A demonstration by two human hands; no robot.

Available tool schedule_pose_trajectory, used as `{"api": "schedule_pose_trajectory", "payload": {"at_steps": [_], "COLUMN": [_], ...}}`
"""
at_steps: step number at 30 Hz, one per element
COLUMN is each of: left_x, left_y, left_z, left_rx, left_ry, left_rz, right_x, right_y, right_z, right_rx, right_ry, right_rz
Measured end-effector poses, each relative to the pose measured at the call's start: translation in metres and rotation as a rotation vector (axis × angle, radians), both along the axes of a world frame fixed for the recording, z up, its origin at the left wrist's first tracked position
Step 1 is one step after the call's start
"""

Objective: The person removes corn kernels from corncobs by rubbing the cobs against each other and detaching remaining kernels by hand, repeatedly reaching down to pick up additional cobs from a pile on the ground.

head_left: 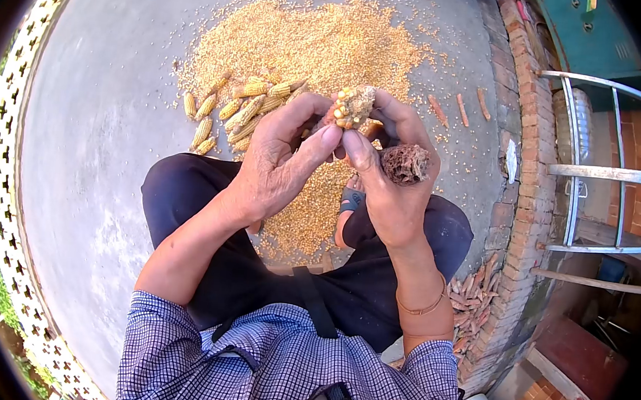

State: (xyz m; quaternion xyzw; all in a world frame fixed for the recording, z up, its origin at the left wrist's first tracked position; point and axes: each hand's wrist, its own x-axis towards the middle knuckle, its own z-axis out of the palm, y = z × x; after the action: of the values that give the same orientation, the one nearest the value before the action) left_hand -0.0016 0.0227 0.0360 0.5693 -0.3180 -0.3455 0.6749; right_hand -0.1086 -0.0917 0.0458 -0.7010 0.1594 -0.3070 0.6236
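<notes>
Both my hands are raised above my knees, around a mostly stripped corn cob (355, 107) with a few yellow kernels left at its end. My left hand (283, 156) is closed on this cob, its thumb pressed near the kernels. My right hand (395, 194) closes in from the other side, thumb against the same cob. A bare reddish-brown cob (405, 164) also sits in my right hand, its rough end toward me. Beyond my left hand lies a pile of unshelled corn ears (245, 113). My fingers hide part of both cobs.
Loose corn kernels (309, 39) spread over the concrete floor (96, 110), also between my feet. Several bare cobs (460, 109) lie to the right. More cobs (476, 296) are heaped beside the low brick wall (535, 155). A metal frame (605, 173) stands beyond the wall.
</notes>
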Motion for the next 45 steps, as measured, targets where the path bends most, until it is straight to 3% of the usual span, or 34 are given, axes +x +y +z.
{"api": "schedule_pose_trajectory", "payload": {"at_steps": [6,9,12,22,45], "left_x": [-0.002,0.004,0.003,0.003,0.008], "left_y": [0.002,0.004,-0.001,-0.006,0.006], "left_z": [0.005,-0.001,0.005,0.004,0.008], "left_rx": [-0.073,-0.072,-0.029,0.078,0.052], "left_ry": [0.006,0.164,0.165,0.262,-0.011], "left_rz": [0.005,-0.016,-0.001,0.070,0.031], "right_x": [0.001,0.003,0.004,0.009,0.008], "right_y": [0.001,0.004,0.009,0.014,0.013], "right_z": [-0.001,-0.002,-0.002,-0.005,-0.012], "right_rx": [-0.057,0.017,0.170,0.171,0.009], "right_ry": [-0.002,-0.034,-0.050,-0.058,-0.118], "right_rz": [-0.021,-0.003,0.009,0.018,0.068]}}
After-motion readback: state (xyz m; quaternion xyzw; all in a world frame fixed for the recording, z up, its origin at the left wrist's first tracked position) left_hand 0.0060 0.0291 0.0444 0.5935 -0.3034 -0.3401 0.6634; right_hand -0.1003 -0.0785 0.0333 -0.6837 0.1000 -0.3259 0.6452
